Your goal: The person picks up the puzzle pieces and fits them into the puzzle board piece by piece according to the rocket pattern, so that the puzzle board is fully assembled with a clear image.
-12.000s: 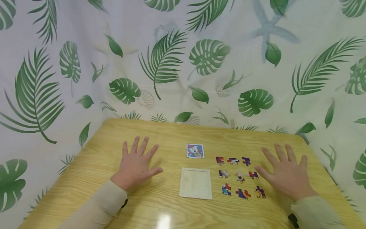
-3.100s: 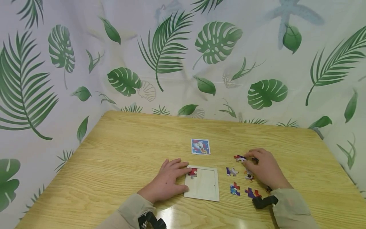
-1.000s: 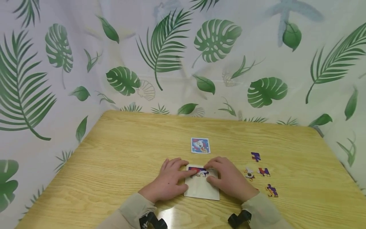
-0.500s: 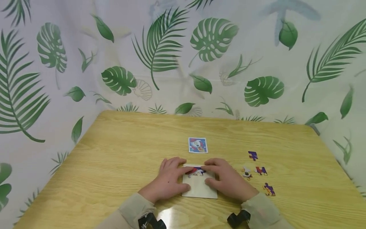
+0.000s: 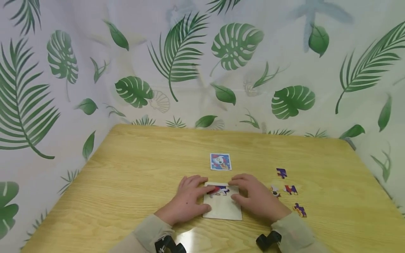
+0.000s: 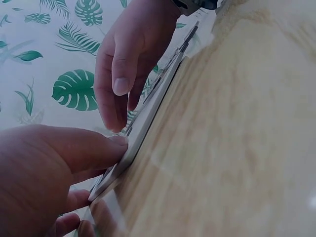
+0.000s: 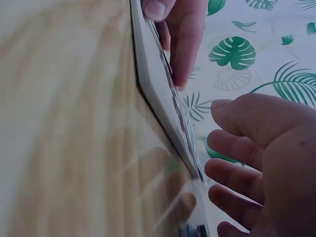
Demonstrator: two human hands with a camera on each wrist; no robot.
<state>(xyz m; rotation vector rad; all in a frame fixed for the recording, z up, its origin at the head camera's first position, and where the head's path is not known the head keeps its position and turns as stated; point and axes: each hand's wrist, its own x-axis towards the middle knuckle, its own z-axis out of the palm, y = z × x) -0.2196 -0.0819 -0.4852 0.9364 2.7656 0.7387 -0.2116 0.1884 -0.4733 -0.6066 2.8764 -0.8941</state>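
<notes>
A pale square puzzle tray (image 5: pixel 223 210) lies flat on the table in front of me. Joined puzzle pieces (image 5: pixel 223 191), red, white and purple, sit along its upper left. My left hand (image 5: pixel 186 202) rests at the tray's left side, its index fingertip on the pieces and its thumb on the board's left part. Over the right part of the tray is my right hand (image 5: pixel 257 200), fingers loosely bent and holding nothing. In the right wrist view its spread fingers (image 7: pixel 237 148) appear beside the tray edge (image 7: pixel 158 94).
A picture card (image 5: pixel 220 162) of a white cartoon figure lies beyond the tray. Right of my right hand are loose pieces: a purple one (image 5: pixel 281 173), a red and purple one (image 5: pixel 291 189), an orange and purple one (image 5: pixel 299 210), and a white one (image 5: pixel 275 191) partly hidden.
Since about three seconds ago, my right hand has moved left from the loose pieces to the tray, where another piece now lies beside the first. Over the last second both hands stay nearly still.
</notes>
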